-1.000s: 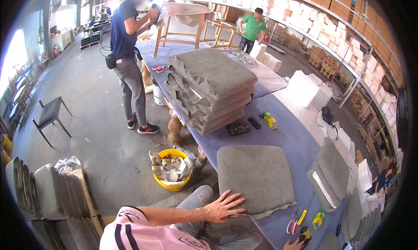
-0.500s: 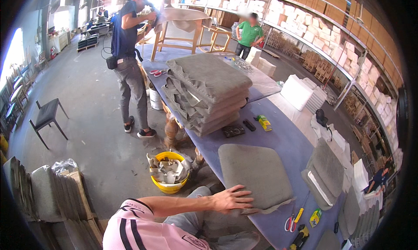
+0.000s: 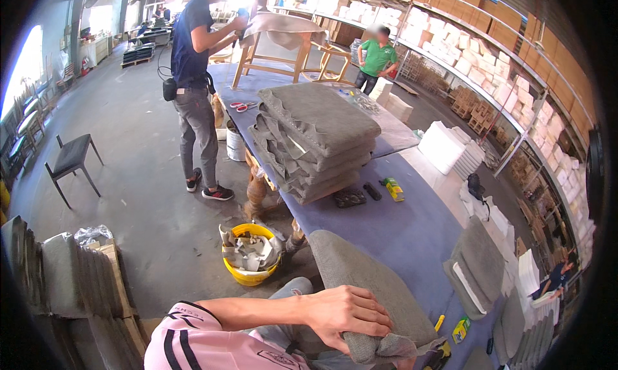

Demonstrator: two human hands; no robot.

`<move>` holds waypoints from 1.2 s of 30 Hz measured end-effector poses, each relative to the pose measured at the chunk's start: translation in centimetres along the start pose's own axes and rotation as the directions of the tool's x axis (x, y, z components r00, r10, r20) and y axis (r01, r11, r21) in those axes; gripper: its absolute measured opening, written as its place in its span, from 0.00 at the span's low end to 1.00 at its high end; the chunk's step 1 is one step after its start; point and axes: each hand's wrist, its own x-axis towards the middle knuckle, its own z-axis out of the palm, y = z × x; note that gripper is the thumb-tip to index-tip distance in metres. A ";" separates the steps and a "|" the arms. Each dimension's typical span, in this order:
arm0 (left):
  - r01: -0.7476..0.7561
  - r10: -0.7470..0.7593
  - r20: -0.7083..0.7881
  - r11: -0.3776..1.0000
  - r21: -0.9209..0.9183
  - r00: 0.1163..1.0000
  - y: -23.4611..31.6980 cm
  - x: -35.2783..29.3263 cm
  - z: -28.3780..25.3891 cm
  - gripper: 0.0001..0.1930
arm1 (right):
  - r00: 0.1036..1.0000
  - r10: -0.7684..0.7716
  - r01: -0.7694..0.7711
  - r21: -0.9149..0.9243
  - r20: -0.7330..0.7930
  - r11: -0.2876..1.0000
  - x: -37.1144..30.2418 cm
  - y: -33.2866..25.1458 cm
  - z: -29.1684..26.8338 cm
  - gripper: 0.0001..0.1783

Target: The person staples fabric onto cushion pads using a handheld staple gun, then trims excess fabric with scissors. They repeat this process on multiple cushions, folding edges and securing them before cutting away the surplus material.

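My left hand (image 3: pixel 354 315) is wrapped over the near edge of a grey fabric-covered seat cushion (image 3: pixel 370 273), fingers curled over its top. The cushion is tilted up off the blue-covered table (image 3: pixel 412 241), and loose fabric hangs at its near corner. At the lower edge of the view, a small patch of my right hand (image 3: pixel 405 363) shows below that corner; its fingers are hidden. Beyond the cushion rises a stack of grey seat cushions (image 3: pixel 322 122) with ragged fabric edges. A yellow-handled tool (image 3: pixel 440 323) lies just right of the held cushion.
Yellow-green boxes (image 3: pixel 394 189) and a dark block (image 3: pixel 349 198) lie on the table. More cushions (image 3: pixel 476 257) rest at the right. Below left stands a yellow bucket (image 3: pixel 248 276) of scraps. A person (image 3: pixel 196 61) works at a chair frame (image 3: pixel 273 61); another (image 3: pixel 378 57) stands behind.
The cushion was lying flat under my spread left hand; now its near side is lifted and the hand grips its edge. The red-handled scissors nearby are now covered. Part of my right hand has appeared.
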 end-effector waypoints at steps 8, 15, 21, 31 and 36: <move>0.038 -0.036 -0.115 0.999 0.016 0.993 0.1 -0.4 -1.8 0.33 | 0.981 0.123 -0.164 0.304 0.150 0.938 2.7 -4.1 -1.8 0.28; 0.512 -0.566 -0.370 0.824 -0.241 0.737 1.2 -2.2 -6.5 0.35 | 0.988 0.047 0.015 0.398 -0.146 0.917 4.1 -1.8 -7.6 0.30; 0.733 -0.865 -0.341 0.495 -0.466 0.367 -4.3 -5.5 -3.2 0.30 | 0.950 -0.123 0.189 0.216 -0.286 0.958 7.4 2.8 -5.8 0.38; 0.961 -0.929 -0.291 0.169 0.220 0.230 -13.2 -18.5 10.2 0.48 | 0.967 -0.012 -0.136 -0.555 -0.255 0.821 0.4 7.7 10.0 0.41; 0.930 -0.866 -0.339 0.330 0.163 0.367 -15.8 -20.8 10.9 0.47 | 0.956 -0.065 -0.095 -0.514 -0.285 0.853 -0.9 5.5 10.2 0.38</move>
